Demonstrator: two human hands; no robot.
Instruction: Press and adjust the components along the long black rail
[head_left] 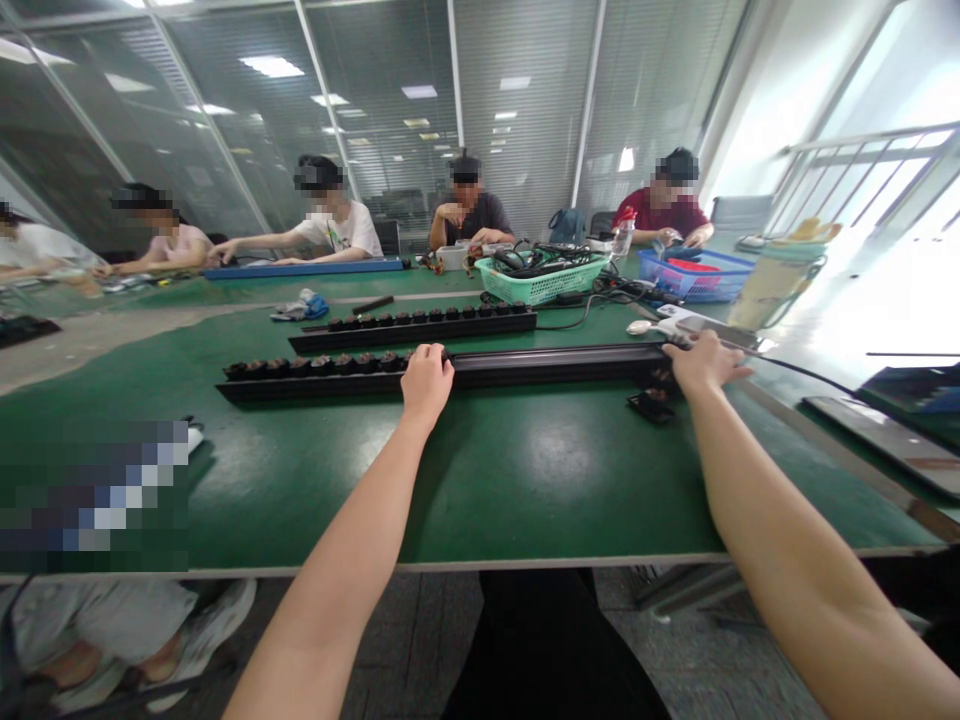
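Observation:
A long black power strip (559,366) lies across the green table in front of me. Along its left half runs a row of round black sockets (341,365); the right half shows a smooth, shiny black rail. My left hand (427,385) is closed over the strip near its middle, where the sockets meet the rail. At the right end, my right hand (705,362) grips the rail's tip, some fingers stretched outward and a little blurred. Just below that end rests a small black end piece (651,406); its details are unclear.
Behind lies a second black strip (420,325) with sockets and a cable. Farther back are a green basket (540,288) of cables and a blue basket (697,275). A phone (889,440) and a yellowish jug (776,285) stand right. Several people sit opposite.

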